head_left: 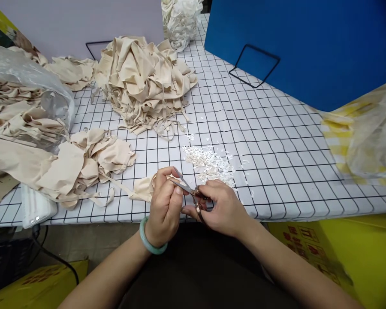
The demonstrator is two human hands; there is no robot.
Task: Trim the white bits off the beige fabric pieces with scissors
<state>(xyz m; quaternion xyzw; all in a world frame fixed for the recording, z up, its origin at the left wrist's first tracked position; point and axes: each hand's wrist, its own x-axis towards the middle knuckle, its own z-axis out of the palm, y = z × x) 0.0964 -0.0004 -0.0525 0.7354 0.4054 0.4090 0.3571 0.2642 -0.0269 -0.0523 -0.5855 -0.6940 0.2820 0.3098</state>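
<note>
Scissors [193, 194] were gripped in the right hand [223, 208] at the near edge of the bench [276, 141], blades parted toward a beige garment piece [144, 187]. That piece was pinched in the closed left hand [164, 206], apparently so its edge was offered to the blades. A scatter of white snippets [209, 163] lay just beyond the hands, presumably where trimmings dropped. A beige pile [144, 81] was heaped farther off, with bagged pieces [22, 111] at the left.
</note>
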